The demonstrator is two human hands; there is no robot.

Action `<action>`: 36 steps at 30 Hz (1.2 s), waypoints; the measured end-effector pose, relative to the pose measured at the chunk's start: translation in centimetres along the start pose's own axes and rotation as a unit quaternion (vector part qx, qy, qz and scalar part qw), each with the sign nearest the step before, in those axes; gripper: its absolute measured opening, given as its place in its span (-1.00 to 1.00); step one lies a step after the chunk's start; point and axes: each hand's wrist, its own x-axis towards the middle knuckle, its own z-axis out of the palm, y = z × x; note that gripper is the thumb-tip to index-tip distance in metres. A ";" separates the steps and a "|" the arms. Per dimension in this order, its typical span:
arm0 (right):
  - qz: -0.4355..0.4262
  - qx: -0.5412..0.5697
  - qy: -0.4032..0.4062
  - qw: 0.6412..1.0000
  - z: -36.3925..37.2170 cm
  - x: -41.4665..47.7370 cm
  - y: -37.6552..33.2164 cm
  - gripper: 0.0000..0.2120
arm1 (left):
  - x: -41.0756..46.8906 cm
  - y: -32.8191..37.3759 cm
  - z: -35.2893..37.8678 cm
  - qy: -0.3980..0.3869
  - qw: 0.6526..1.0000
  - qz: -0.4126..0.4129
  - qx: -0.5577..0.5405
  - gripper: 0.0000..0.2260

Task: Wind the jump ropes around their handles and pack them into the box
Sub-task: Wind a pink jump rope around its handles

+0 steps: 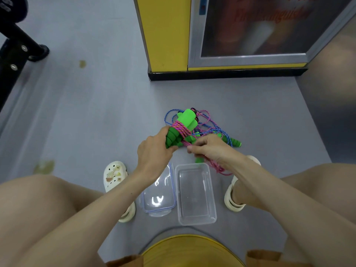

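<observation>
Grey-blue flooring (96,112) fills most of the view, with a small yellowish stain (82,63) towards the upper left and a larger smudge (44,166) near the left knee.

Above it, about mid-frame, a pair of green foam handles (189,117) is held side by side, tilted up and away from the person. A pink rope (180,127) is coiled several times round their middle. The left hand (154,151) grips the ribbed lower ends, fingers curled round them. The right hand (212,149) pinches a strand of the same rope just beside the coils. The slack runs under that hand and loops on the floor near the right foot.

Behind the bundle a blue rope (221,130) lies in a loose tangle. One of its green handles (236,142) lies to the right, and another green end (198,160) shows below the right hand.

Nearer the person, between the feet, a clear plastic box (195,165) sits open. Its lid (159,199) lies just beside it on the left, with the far end hidden under the left forearm. White clogs (113,176) flank the two.

Farther back stands a yellow cabinet (163,35) with a glass door (260,31) on a black plinth (227,74). A black bolted frame (17,51) cuts across the upper left corner.
</observation>
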 end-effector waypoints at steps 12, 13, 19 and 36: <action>0.019 0.198 -0.054 0.979 1.2 -0.8 -1.5 -0.70 | -0.7 0.1 1.0 0.094 0.975 0.096 0.175 -0.50; 0.019 0.201 -0.048 0.978 1.3 -0.8 -1.6 -0.68 | -0.8 0.2 1.0 0.101 0.972 0.106 0.184 -0.45; 0.048 0.209 0.028 0.976 0.9 -0.3 -1.2 -0.57 | -1.7 0.7 1.9 0.107 0.971 0.167 0.136 -0.35; 0.026 0.212 -0.023 0.977 0.5 -0.3 -1.0 -0.56 | 1.0 0.1 -2.3 -0.339 0.739 -0.211 -0.543 -0.55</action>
